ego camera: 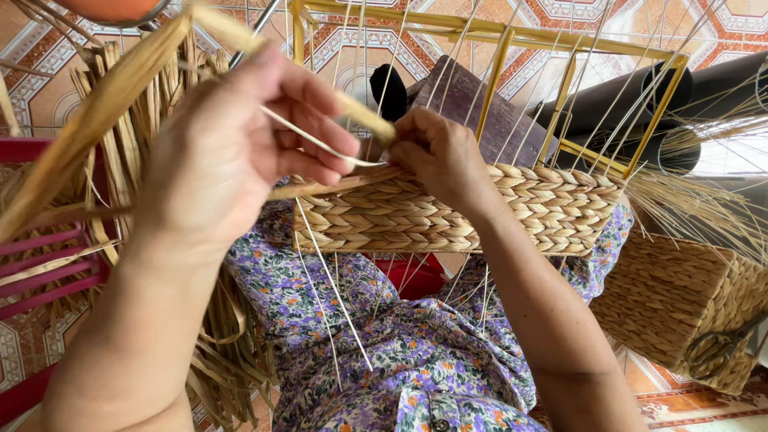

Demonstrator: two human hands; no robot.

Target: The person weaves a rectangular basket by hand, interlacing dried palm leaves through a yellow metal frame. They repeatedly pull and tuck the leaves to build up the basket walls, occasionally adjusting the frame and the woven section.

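So the person has a half-woven basket [496, 212] resting on the lap, over a purple floral dress [416, 352]. It's built on a yellow metal frame [496, 72], and the braided straw rows only cover the bottom part so far; above that the frame is bare, with thin pale upright strands [456, 64] running along it.

The left hand [232, 152] sits up and to the left of the basket, fingers curled in around a thin pale strand [320, 144] that runs across toward the other hand. A flat, wider straw strip [104, 104] also passes over that hand, but it's hard to tell whether the hand really grips it or it just lies across the knuckles.

The right hand [440, 156] is right at the top edge of the weave, fingers pinched shut on the end of a twisted straw strand [364, 116], touching the top braided row.

Other stuff around: a bundle of dried straw [152, 104] hangs to the left beside a red plastic chair [40, 264]. A finished woven basket [680, 304] stands at the lower right with a pair of scissors [720, 348] lying on it. Dark rolled material [720, 92] is behind the frame, all on a patterned tile floor [48, 64].
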